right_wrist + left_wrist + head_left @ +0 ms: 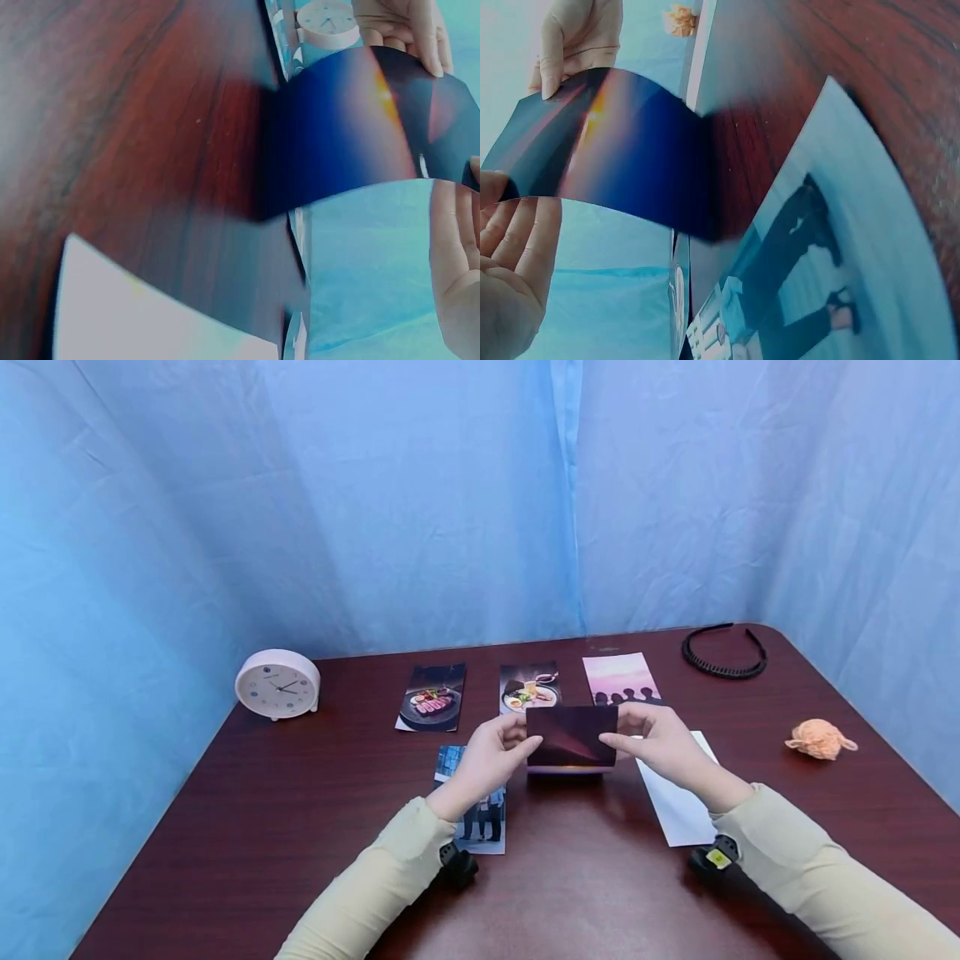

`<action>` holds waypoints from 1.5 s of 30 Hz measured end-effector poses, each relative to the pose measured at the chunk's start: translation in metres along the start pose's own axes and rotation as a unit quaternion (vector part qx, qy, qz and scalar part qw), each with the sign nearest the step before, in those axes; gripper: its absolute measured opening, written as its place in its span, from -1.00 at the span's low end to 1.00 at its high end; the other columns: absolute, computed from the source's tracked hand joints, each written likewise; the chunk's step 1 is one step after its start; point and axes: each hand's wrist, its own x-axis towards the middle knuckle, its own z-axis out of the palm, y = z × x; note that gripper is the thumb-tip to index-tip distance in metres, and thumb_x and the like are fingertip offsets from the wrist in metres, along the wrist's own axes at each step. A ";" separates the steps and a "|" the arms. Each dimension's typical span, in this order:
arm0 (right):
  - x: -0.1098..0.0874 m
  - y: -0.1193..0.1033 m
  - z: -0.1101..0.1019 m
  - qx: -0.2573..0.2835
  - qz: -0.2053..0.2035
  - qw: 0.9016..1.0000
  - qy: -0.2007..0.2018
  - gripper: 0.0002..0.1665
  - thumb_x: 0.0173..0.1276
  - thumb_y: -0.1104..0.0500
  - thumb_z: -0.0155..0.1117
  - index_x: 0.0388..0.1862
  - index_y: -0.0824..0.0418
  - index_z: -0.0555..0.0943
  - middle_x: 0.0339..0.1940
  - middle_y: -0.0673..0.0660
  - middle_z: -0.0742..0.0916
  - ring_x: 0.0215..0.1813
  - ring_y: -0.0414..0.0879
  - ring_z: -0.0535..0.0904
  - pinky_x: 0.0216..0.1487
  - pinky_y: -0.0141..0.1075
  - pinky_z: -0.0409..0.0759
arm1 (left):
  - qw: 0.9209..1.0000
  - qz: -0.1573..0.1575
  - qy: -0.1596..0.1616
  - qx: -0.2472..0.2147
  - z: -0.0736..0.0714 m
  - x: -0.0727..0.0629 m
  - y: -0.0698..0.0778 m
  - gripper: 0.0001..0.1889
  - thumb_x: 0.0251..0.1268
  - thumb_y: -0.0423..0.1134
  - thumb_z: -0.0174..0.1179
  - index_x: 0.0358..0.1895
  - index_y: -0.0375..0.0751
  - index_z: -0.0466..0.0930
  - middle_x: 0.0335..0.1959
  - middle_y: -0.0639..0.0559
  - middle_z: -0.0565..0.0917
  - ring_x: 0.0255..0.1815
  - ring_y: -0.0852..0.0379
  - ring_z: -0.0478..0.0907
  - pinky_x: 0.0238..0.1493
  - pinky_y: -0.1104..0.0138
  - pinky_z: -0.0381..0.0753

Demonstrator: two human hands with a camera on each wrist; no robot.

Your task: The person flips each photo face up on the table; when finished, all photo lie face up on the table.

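Observation:
Both hands hold a dark photo print [572, 737] by its two sides, over the middle of the table. My left hand [487, 758] pinches its left edge, thumb in front and fingers behind. On the opposite edge my right hand [666, 745] does the same. The print curves; its picture shades from black through an orange glow to deep blue [649, 150]. Its blue end hangs close to the tabletop; whether it touches is unclear. Under my left forearm lies a photo of standing people [483, 818]. A white sheet [678, 802] lies beneath my right wrist.
Along the back lie a steak photo [431, 697], a noodle bowl photo [530, 689] and a pink sky photo [621, 677]. A white clock [277, 685] stands far left. At right are a black headband [723, 670] and peach yarn [820, 740]. Blue curtains [420, 510] surround the table.

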 end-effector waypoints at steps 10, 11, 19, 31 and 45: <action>0.002 0.000 -0.001 0.133 0.035 0.989 0.051 -0.75 0.25 0.34 0.28 -0.12 0.34 0.47 -0.46 -0.21 0.60 -0.43 -0.36 0.58 -0.41 -0.37 0.65 | 0.998 -0.014 -0.066 -0.012 0.004 -0.001 -0.007 -0.57 0.20 -0.39 0.26 0.13 -0.35 0.40 -0.23 -0.18 0.62 -0.35 0.22 0.54 -0.28 0.41 0.61; 0.002 0.000 -0.001 0.151 0.034 0.986 0.057 -0.78 0.25 0.35 0.28 -0.15 0.27 0.49 -0.46 -0.20 0.62 -0.43 -0.36 0.59 -0.41 -0.37 0.65 | 0.997 -0.014 -0.073 -0.003 0.004 -0.001 -0.007 -0.56 0.20 -0.39 0.26 0.14 -0.33 0.40 -0.21 -0.16 0.62 -0.32 0.21 0.54 -0.24 0.40 0.61; 0.003 0.001 -0.001 0.282 0.021 0.957 0.065 -0.77 0.27 0.39 0.23 -0.30 0.04 0.58 -0.44 -0.12 0.71 -0.40 -0.31 0.66 -0.39 -0.38 0.66 | 0.998 -0.022 -0.065 0.010 0.001 -0.005 -0.006 -0.49 0.21 -0.37 0.26 0.23 -0.28 0.37 -0.14 -0.12 0.62 -0.23 0.14 0.56 -0.21 0.41 0.60; -0.003 0.004 -0.001 0.312 0.009 0.949 0.047 -0.73 0.27 0.46 0.19 -0.44 0.11 0.43 -0.58 -0.06 0.55 -0.43 -0.26 0.61 -0.35 -0.30 0.68 | 0.999 0.004 0.039 -0.019 -0.014 -0.007 -0.006 -0.70 0.23 -0.31 0.26 0.04 -0.18 0.55 -0.18 -0.15 0.69 -0.19 0.08 0.60 -0.06 0.27 0.62; -0.005 0.007 -0.016 0.236 0.044 0.971 0.004 -0.80 0.39 0.30 0.13 -0.06 0.09 0.52 -0.29 -0.15 0.69 -0.21 -0.32 0.64 -0.17 -0.41 0.64 | 0.998 0.016 0.058 0.034 -0.028 -0.005 -0.008 -0.82 0.26 -0.26 0.23 -0.09 -0.17 0.66 -0.12 -0.09 0.71 -0.09 0.04 0.60 -0.09 0.26 0.60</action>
